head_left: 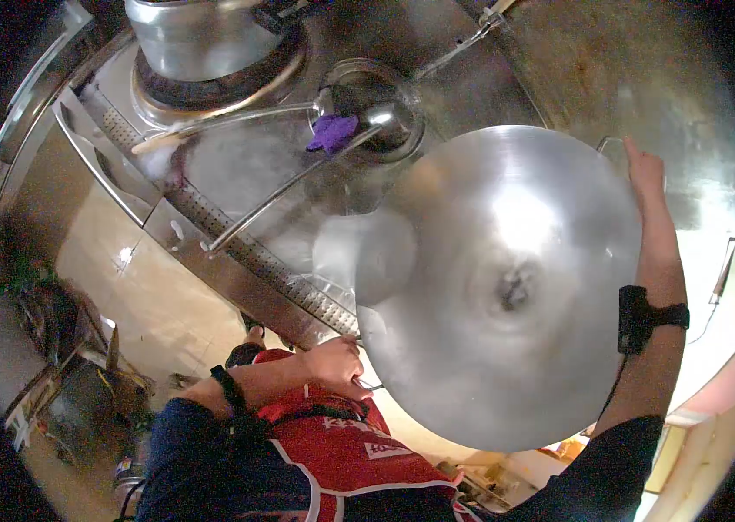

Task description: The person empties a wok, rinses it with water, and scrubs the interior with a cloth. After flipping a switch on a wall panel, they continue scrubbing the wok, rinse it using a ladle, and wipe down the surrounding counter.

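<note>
A steel counter fills much of the scene, running from 9 o'clock up through 12 and on toward 2. In front of it, from the centre out toward 4 o'clock, a wide round metal pan is held up by its two side handles, its broad face to the camera, with a bright glare above a dark smudge near the middle. Whether that face is the hollow or the domed one, I cannot tell.

The person's red apron shows at 6 o'clock. At 11 o'clock, a big metal pot stands on a dark ring set into the counter. A perforated strip slants from 10 o'clock down to the pan's left rim. At 12 o'clock is a round metal bowl, with two long utensil handles reaching from it toward 9 and 10 o'clock.

The left hand is clenched around the handle at the pan's 8 o'clock. The right hand grasps the handle at its 2 o'clock, the fingers partly hidden. Black straps circle both forearms. A crumpled purple cloth lies by the bowl's left side.
</note>
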A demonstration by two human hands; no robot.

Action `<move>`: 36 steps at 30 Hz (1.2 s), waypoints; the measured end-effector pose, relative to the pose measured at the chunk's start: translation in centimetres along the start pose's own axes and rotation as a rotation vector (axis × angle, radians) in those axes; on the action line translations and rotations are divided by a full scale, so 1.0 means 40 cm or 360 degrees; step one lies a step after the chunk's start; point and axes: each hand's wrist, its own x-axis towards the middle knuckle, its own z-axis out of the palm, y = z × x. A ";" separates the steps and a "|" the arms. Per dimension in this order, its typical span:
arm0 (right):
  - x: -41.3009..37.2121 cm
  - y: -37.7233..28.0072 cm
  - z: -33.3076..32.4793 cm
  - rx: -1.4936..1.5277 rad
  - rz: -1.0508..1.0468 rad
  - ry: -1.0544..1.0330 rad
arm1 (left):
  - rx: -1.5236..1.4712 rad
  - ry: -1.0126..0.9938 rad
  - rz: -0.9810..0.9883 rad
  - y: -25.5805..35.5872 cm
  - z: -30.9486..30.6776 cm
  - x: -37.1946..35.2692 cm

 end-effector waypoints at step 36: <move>-0.289 0.128 0.380 0.1028 0.1182 -0.0471 | 0.0477 -0.0726 -0.0432 0.192 -0.199 0.009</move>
